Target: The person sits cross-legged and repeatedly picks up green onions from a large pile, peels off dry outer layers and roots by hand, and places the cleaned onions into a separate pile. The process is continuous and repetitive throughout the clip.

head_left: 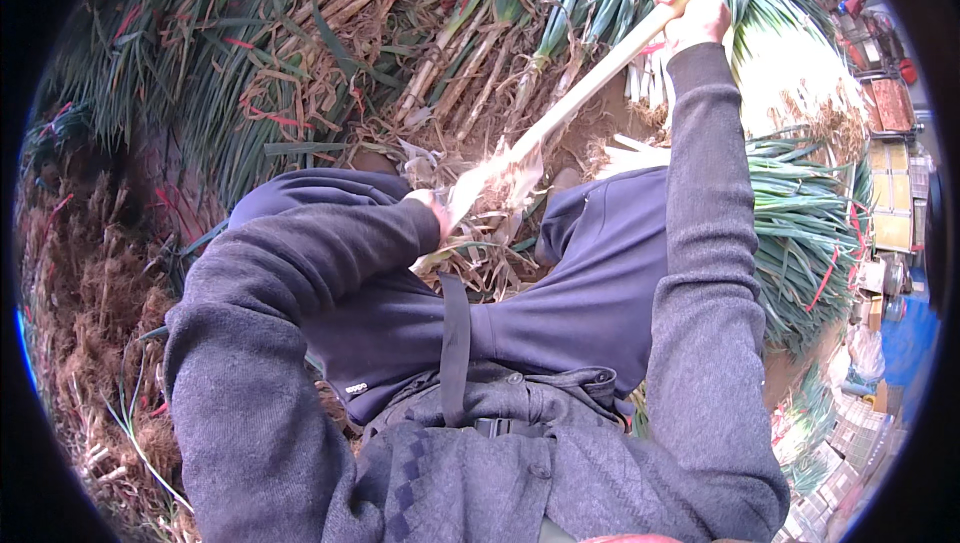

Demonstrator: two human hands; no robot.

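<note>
A long Welsh onion (600, 70) runs diagonally between my hands, its pale stalk bare and its green leaves past the top of the view. My right hand (697, 14) grips it at the neck, where white turns green. Low between the knees, my left hand (433, 207) is blurred and half hidden by its cuff. It holds a whitish strip of outer skin (472, 187) at the stalk's root end. Torn dry leaves and peelings (491, 258) lie on the ground below.
Untrimmed onions (457, 63) with dry husks lie ahead, by a green-leaved heap (165, 85) at left. Cleaned white onions (787, 74) are piled at right, above another leafy bundle (802, 235). Roots of bundled onions (97, 303) show at far left. Red ties (281, 119) are scattered about.
</note>
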